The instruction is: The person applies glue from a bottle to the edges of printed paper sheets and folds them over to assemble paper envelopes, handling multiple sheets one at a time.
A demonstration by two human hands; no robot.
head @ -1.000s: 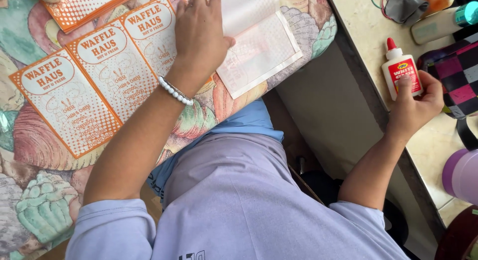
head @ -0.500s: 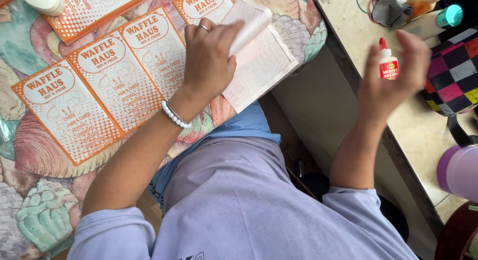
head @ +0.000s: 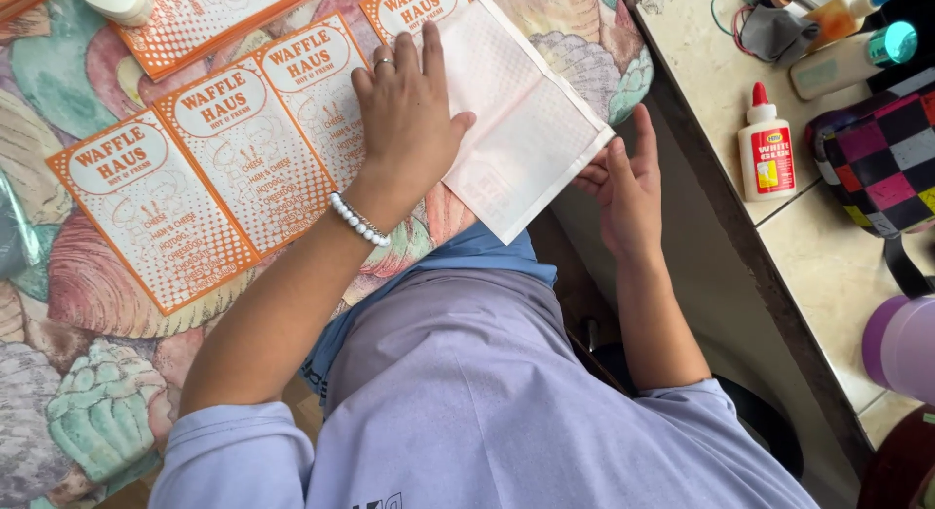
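On seashell-print tablecloth (head: pixel 117 304), orange-and-white paper bags (head: pixel 243 149), beige tiled counter (head: pixel 828 265) alongside

Shell-patterned pastel tablecloth (head: pixel 88 304) covers table at left; beige tiled counter (head: pixel 828 265) alongside at right; even daylight.

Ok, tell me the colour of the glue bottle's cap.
Red, on the white glue bottle; the head view shows it.

You are sitting at a home craft spot, not a shop counter: the table (head: pixel 88 304) wears a soft cloth printed with pastel shells. Beside you a tiled ledge (head: pixel 828 265) holds a white glue bottle (head: pixel 766 158), a checkered pouch (head: pixel 881 158), rubber bands and a purple cup (head: pixel 901 345), ordinary household clutter
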